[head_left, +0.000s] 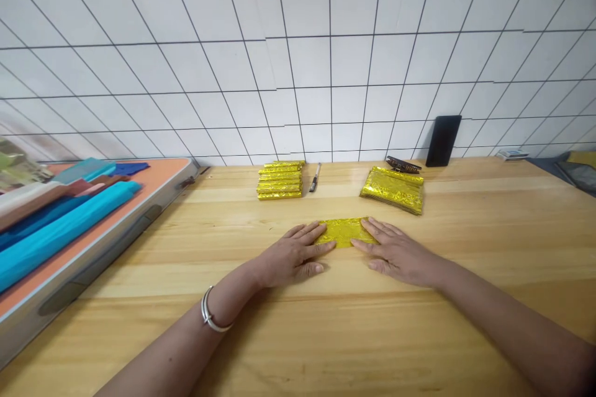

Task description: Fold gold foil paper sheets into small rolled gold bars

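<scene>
A small rectangle of shiny gold foil paper (343,232) lies flat on the wooden table (298,341). My left hand (298,251) rests on its left end, fingers stretched out, with the thumb on the wood. On the right end lies my right hand (395,251), its fingers likewise extended and pressing flat. Both hands cover the sheet's ends, so only the middle shows. Beyond my left hand is a row of narrow folded gold foil strips (280,181). A stack of gold foil sheets (392,191) sits beyond my right hand.
A pen (315,178) lies between the gold piles. Behind the stack is a black hair claw clip (403,165), and a black phone-like slab (444,141) leans on the tiled wall (354,56). At left, rolls of coloured paper (69,232) rest on an orange-topped case (161,180).
</scene>
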Demonstrator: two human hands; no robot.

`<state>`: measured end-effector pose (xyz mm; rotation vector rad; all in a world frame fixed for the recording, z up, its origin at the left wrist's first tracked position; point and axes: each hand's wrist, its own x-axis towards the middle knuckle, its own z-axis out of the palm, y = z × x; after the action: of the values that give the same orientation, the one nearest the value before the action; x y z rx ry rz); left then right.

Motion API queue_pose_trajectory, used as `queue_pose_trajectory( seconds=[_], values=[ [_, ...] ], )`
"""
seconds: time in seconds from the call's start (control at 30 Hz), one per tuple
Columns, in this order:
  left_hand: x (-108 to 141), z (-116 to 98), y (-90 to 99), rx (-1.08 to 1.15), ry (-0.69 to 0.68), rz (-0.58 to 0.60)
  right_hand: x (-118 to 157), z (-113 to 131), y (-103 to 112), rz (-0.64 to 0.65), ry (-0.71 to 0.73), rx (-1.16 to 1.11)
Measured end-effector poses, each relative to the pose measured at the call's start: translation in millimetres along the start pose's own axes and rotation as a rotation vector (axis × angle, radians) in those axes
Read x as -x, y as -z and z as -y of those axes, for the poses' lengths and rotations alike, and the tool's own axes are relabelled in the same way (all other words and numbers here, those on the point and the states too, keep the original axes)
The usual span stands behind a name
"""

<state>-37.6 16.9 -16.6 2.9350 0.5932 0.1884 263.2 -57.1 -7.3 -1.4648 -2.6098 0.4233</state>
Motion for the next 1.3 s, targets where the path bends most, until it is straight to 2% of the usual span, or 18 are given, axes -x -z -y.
queue_pose_trajectory(
  seconds=[0.17,0.3,0.5,0.77,0.97,1.3],
  values=[
    [8.3,12.8,4.8,0.033,-0.022,0.041,0.9,-13.5,9.8,0.064,0.035,-0.013],
    [11.2,20.1,7.1,0.053,-0.028,0.069,2.6,-19.8,13.5,0.064,0.093,-0.005],
    [11.8,25.0,7.0,0.142,-0.032,0.019,5.1,-22.1,19.8,0.098,0.085,-0.037],
    [13.9,29.3,5.5,0.201,-0.025,-0.024,6.2,-28.3,17.3,0.059,0.079,-0.081],
    [14.3,33.6,1.6,0.231,-0.089,-0.073,4.7,-38.2,13.2,0.010,0.174,-0.158],
    [13.7,36.4,1.8,0.266,-0.108,-0.074,4.9,-41.8,9.2,-0.036,0.208,-0.139]
  ],
)
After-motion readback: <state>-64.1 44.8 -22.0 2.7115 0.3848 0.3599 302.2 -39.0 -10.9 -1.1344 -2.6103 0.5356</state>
